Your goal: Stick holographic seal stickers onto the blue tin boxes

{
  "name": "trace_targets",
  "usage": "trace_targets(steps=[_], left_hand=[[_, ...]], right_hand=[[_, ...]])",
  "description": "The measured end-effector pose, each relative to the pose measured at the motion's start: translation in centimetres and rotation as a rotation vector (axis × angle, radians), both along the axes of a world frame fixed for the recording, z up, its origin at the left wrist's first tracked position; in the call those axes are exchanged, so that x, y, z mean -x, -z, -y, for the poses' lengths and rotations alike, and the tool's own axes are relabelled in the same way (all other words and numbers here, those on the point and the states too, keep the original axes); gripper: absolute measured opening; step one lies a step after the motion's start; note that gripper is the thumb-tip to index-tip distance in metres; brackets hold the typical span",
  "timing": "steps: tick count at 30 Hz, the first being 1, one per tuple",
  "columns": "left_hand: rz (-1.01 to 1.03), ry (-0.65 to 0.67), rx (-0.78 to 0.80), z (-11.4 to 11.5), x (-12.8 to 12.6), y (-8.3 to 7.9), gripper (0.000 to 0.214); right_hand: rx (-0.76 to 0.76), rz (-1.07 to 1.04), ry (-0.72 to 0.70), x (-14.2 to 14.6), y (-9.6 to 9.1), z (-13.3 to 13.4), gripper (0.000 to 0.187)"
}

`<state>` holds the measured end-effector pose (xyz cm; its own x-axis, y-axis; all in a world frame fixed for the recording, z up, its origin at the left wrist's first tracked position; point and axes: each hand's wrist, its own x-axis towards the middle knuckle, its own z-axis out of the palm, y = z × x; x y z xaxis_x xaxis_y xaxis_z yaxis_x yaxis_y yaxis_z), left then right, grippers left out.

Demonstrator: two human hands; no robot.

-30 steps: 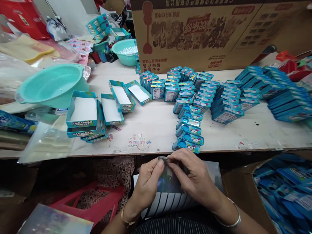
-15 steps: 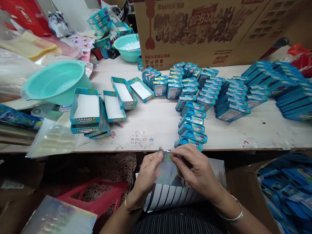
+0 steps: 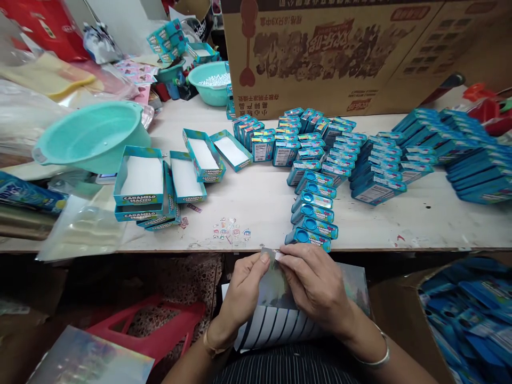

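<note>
My left hand [image 3: 245,285] pinches the upper left edge of a shiny holographic sticker sheet [image 3: 274,288] between thumb and fingers, over my lap. At the sheet's top edge, the fingertips of my right hand [image 3: 314,280] are closed on a small pale sticker strip [image 3: 278,256]. Under the shiny sheet, a white sheet with dark stripes [image 3: 272,325] rests on my lap. Just beyond my hands, a row of small blue boxes [image 3: 314,224] with round windows stands at the table's edge.
Many more blue boxes [image 3: 378,184] stand to the right on the white table [image 3: 240,197]. Open blue trays [image 3: 142,176] and a turquoise basin [image 3: 92,133] are at left. A large carton [image 3: 340,58] blocks the back. A red stool [image 3: 152,330] is lower left; a carton of blue boxes [image 3: 472,314] is lower right.
A small pale strip now shows at my right fingertips, at the sheet's top edge. Both hands stay in nearly the same place; the view has tilted slightly.
</note>
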<state>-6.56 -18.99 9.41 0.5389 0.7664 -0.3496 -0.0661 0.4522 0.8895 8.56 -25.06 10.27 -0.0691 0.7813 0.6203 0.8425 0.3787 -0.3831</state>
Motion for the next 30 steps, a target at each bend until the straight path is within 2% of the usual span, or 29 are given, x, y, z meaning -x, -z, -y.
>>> trace_targets(steps=[4, 7, 9, 12, 16, 19, 23, 30], left_hand=[[0.033, -0.049, 0.106, -0.5, -0.1, 0.5, 0.046], [0.040, -0.089, 0.163, -0.7, -0.1, 0.6, 0.046], [0.053, -0.089, 0.185, -0.6, -0.2, 0.5, 0.044], [0.093, -0.033, 0.183, -0.2, -0.3, 0.2, 0.042], [0.126, -0.063, 0.152, 0.0, -0.7, -0.4, 0.041], [0.085, -0.140, 0.151, 0.0, -1.0, -0.7, 0.037], [0.049, -0.194, 0.172, 0.1, -1.1, -0.7, 0.034], [-0.044, -0.284, 0.184, 0.2, -1.1, 0.4, 0.034]], right_hand=[[-0.017, 0.025, -0.115, -0.7, -1.7, 2.6, 0.026], [-0.030, -0.091, -0.084, -1.6, -2.5, 4.1, 0.038], [-0.006, -0.158, -0.038, -1.9, -2.3, 3.8, 0.054], [0.036, -0.096, -0.019, -1.6, -1.3, 1.8, 0.071], [-0.024, 0.011, 0.006, -0.9, -0.1, 0.3, 0.074], [-0.108, 0.064, 0.021, -1.0, 0.7, 0.7, 0.079], [-0.146, 0.143, 0.004, -1.5, 1.6, 1.6, 0.079], [-0.138, 0.295, -0.053, -2.2, 1.3, 1.7, 0.064]])
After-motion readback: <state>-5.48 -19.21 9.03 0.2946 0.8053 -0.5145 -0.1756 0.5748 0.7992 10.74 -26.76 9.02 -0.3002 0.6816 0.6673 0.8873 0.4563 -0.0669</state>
